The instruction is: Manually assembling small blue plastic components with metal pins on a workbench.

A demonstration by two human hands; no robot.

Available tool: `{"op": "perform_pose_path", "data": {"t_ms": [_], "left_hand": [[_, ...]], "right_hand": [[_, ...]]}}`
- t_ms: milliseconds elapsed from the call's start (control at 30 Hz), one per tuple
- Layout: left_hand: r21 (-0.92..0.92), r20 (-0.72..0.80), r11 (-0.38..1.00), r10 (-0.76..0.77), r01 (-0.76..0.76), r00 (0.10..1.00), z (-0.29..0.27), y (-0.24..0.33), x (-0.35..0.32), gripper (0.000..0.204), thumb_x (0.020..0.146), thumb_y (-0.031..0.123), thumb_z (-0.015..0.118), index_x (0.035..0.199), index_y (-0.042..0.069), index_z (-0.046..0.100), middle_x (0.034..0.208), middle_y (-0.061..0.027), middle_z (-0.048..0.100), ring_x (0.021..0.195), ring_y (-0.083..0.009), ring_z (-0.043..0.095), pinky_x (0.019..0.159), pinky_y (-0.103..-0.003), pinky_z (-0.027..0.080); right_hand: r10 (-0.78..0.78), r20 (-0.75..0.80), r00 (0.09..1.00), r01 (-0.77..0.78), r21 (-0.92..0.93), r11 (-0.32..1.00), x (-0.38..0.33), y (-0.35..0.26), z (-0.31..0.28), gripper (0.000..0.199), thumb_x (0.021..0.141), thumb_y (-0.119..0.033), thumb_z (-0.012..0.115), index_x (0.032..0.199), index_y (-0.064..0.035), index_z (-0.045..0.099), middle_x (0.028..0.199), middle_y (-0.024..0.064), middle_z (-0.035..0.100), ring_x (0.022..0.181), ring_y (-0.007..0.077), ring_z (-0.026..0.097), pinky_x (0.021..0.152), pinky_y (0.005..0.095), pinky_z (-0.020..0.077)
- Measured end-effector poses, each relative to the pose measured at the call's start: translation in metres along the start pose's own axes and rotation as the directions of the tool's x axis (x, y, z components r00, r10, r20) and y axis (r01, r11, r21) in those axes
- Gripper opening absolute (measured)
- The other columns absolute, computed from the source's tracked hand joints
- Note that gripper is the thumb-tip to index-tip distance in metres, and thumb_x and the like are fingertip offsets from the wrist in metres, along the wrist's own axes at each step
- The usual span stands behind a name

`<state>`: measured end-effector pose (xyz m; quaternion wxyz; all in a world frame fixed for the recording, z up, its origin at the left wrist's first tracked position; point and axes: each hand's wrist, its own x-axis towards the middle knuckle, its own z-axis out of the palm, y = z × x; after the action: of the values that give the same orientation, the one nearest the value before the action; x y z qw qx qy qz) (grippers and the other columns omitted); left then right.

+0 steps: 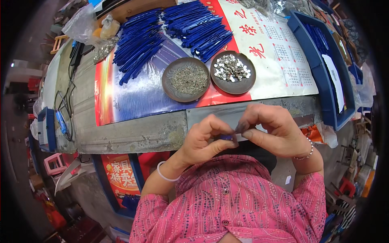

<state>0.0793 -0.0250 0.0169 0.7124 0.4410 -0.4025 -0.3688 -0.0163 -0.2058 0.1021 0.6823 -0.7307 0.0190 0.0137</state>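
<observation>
Close to my body, just off the table's near edge, my two hands meet fingertip to fingertip. My left hand (206,139) is closed, pinching a small blue piece (226,137) that is mostly covered by the fingers. Thumb and forefinger of my right hand (273,131) are pressed together against the left fingertips; whatever they hold is hidden. Beyond the hands stand two round dark dishes. The left dish (167,90) contains small thin metal pins (189,79), and the right dish (239,90) contains shiny silver discs (232,67).
Two piles of long blue strips (139,40) lie on a printed calendar sheet (283,60). A blue bin (330,109) stands at the right. On the left are a blue-handled tool (61,121) with a cord and a small blue box (48,131). Clear plastic bags (81,24) sit far left.
</observation>
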Motion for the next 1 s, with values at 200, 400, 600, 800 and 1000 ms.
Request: {"op": "perform_pose_path", "data": {"t_ms": [200, 400, 600, 800, 1000], "left_hand": [[0.002, 0.025, 0.999, -0.035, 0.035, 0.999, -0.009, -0.008, -0.003, 0.019, 0.087, 0.000, 0.064, 0.099, -0.003, 0.050, 0.093, -0.0126, 0.062, 0.079, -0.0155, 0.063, 0.068, -0.026, 0.052], [-0.002, 0.003, 0.995, -0.096, 0.096, 0.995, -0.007, -0.003, -0.002, 0.019, 0.091, 0.009, 0.061, 0.101, -0.004, 0.052, 0.093, -0.0139, 0.065, 0.075, -0.0135, 0.063, 0.065, -0.023, 0.051], [0.014, -0.008, 0.995, -0.097, 0.097, 0.995, -0.004, 0.002, 0.000, 0.022, 0.092, 0.015, 0.060, 0.099, -0.004, 0.054, 0.089, -0.0133, 0.066, 0.075, -0.0119, 0.062, 0.064, -0.023, 0.051], [0.041, 0.007, 0.995, -0.091, 0.091, 0.996, -0.003, 0.002, 0.002, 0.020, 0.092, 0.014, 0.060, 0.098, -0.004, 0.055, 0.087, -0.0126, 0.067, 0.073, -0.0108, 0.062, 0.063, -0.022, 0.050], [0.142, 0.031, 0.988, -0.067, 0.062, 0.997, -0.002, 0.005, 0.007, 0.016, 0.091, 0.010, 0.061, 0.095, -0.004, 0.056, 0.085, -0.0120, 0.069, 0.071, -0.0112, 0.063, 0.062, -0.022, 0.051]], "right_hand": [[-0.070, 0.085, 0.994, 0.082, -0.142, 0.987, 0.003, -0.002, -0.004, 0.014, 0.078, 0.008, 0.058, 0.091, 0.0017, 0.057, 0.086, 0.0053, 0.058, 0.081, 0.0117, 0.056, 0.073, 0.0263, 0.0451], [0.124, 0.035, 0.992, -0.125, 0.031, 0.992, 0.003, -0.003, -0.004, 0.020, 0.076, 0.009, 0.056, 0.092, -0.0004, 0.050, 0.086, 0.0027, 0.050, 0.081, 0.0101, 0.051, 0.074, 0.0255, 0.0439], [0.133, 0.050, 0.990, -0.134, 0.011, 0.991, 0.002, -0.005, -0.004, 0.021, 0.075, 0.010, 0.055, 0.092, -0.0012, 0.047, 0.084, 0.0016, 0.047, 0.080, 0.0091, 0.048, 0.075, 0.0242, 0.0419], [0.136, 0.079, 0.988, -0.137, 0.001, 0.991, 0.001, -0.007, -0.006, 0.023, 0.074, 0.009, 0.054, 0.092, -0.0018, 0.045, 0.084, 0.0015, 0.046, 0.078, 0.0086, 0.048, 0.071, 0.0230, 0.0411], [0.201, 0.119, 0.972, -0.208, 0.049, 0.977, 0.003, -0.007, -0.012, 0.024, 0.075, 0.007, 0.054, 0.095, -0.0023, 0.044, 0.084, 0.0011, 0.047, 0.076, 0.0082, 0.047, 0.067, 0.0223, 0.0405]]}}
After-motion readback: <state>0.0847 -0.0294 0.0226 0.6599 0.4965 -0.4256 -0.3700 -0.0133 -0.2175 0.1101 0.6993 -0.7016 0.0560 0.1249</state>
